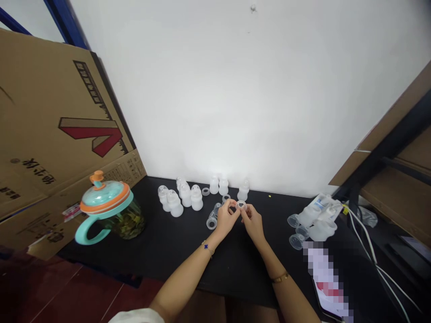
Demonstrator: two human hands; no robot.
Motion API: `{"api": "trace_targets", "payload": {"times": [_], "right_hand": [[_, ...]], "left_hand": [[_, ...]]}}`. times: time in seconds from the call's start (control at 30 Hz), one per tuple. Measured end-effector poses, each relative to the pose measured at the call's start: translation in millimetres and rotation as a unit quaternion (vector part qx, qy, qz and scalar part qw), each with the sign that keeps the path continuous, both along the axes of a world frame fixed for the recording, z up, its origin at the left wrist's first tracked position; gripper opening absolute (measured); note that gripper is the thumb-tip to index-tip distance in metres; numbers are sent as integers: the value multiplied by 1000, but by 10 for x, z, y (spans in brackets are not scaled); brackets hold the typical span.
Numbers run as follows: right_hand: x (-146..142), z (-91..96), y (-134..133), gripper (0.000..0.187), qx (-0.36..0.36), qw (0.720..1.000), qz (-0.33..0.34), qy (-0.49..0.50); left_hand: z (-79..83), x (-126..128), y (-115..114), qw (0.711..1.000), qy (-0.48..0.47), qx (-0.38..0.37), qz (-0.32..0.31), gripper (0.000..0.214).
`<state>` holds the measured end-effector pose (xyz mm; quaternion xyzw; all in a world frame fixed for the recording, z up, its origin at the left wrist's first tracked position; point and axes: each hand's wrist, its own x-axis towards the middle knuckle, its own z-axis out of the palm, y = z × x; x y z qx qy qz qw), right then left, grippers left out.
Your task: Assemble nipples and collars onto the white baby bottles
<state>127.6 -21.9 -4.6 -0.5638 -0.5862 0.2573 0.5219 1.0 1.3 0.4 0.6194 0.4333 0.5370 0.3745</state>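
Note:
My left hand (226, 216) and my right hand (253, 220) meet over the black table. Between their fingertips they pinch a translucent bottle collar ring (241, 204), tilted up. Beside my left hand lie loose clear parts, among them a collar ring (211, 223) and a clear cap (217, 207). Another ring (205, 191) rests farther back. To the left stands a group of small white baby bottles (175, 205) with clear caps. Two white bottles (214, 185) stand by the wall, and a single capped bottle (243, 191) is behind my hands.
A large jug (129, 220) with a turquoise and orange lid stands at the left, before cardboard boxes (43, 112). At right lie white bottles (321, 229) with clear funnel-shaped parts (296, 241), white cables (363, 231) and a phone (328, 287). A white wall (235, 98) closes the back.

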Motion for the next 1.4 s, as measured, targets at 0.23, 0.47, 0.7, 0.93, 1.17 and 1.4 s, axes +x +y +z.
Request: {"api": "trace_targets", "payload": {"times": [0.23, 0.47, 0.7, 0.93, 1.17, 1.4], "right_hand": [[-1, 27, -10, 36, -14, 1000, 2, 11], [4, -37, 16, 37, -18, 1000, 10, 19], [1, -20, 11, 38, -15, 999, 11, 51], [-5, -25, 20, 39, -12, 998, 3, 55], [1, -38, 30, 38, -16, 998, 1, 60], [2, -32, 21, 36, -16, 998, 0, 60]], "left_hand": [[47, -8, -28, 1000, -14, -12, -17, 23], [-19, -5, -3, 1000, -4, -8, 6, 20], [0, 2, -11, 1000, 6, -5, 9, 17], [-34, 0, 4, 1000, 14, 5, 13, 15], [-37, -2, 5, 1000, 23, 9, 15, 11], [-19, -2, -2, 999, 35, 9, 21, 11]]}}
